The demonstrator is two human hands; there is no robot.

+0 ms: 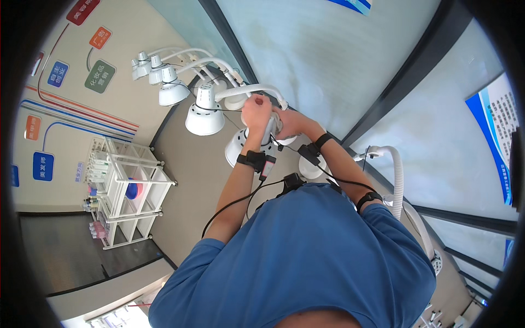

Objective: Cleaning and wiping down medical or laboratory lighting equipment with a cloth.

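White bell-shaped lamps on bendy white arms stand in a row ahead of me. My left hand (257,112) is closed, fingers curled, above the nearest lamp; whatever it may pinch is hidden. Just beside it, my right hand (292,123) curls round a pale grey-white part at the top of that lamp. Its white head (235,146) shows below my wrists, partly covered by my left forearm. Close to the left hand is a second white lamp (205,117), its bendy arm (249,89) arching past my fingers. Both wrists wear black straps with cables.
More white lamps (173,93) line up farther off along a glass partition (322,60) with dark frames. A white shelf trolley (134,183) with bottles and a pink-and-blue bowl (133,189) stands left. Another bendy white arm (397,180) rises close by my right elbow. Black cables hang between my forearms.
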